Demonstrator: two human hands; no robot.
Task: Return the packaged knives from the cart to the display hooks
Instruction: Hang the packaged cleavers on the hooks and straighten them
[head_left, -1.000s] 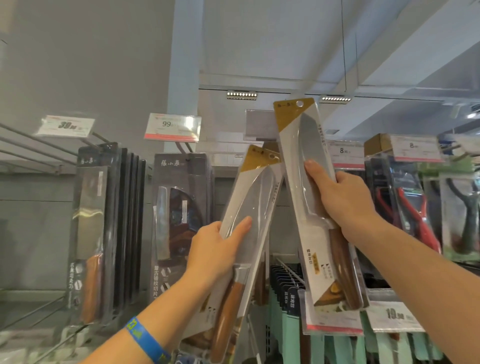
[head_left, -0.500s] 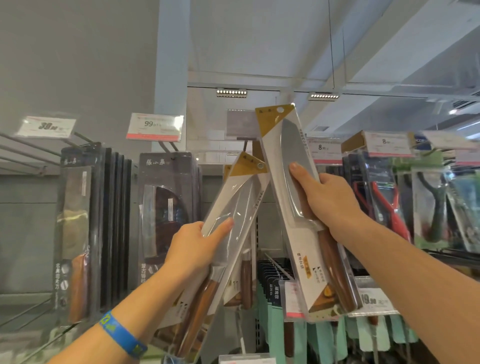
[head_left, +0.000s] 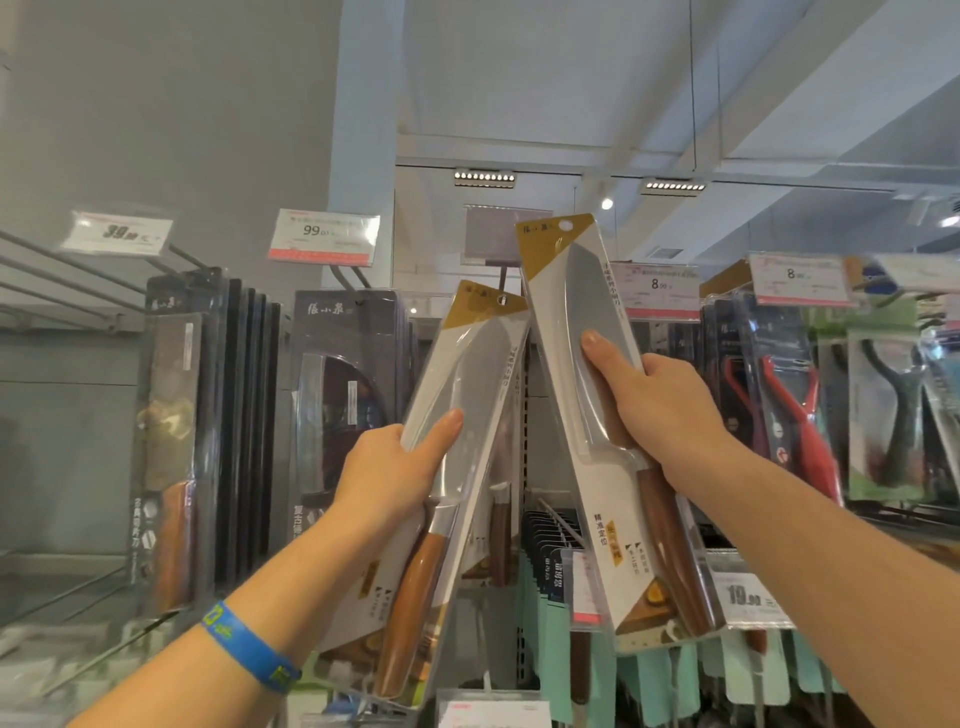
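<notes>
Grey wall, white ceiling, two strip lights.

99 price tag upper L; red-handled pkg hangs R; ceiling light.

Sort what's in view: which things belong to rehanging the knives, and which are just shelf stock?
Job: left hand gripping the left knife pack; right hand gripping the right knife pack.
Not involved: black knife boxes; price tags; red-handled tools; teal packs.
</notes>
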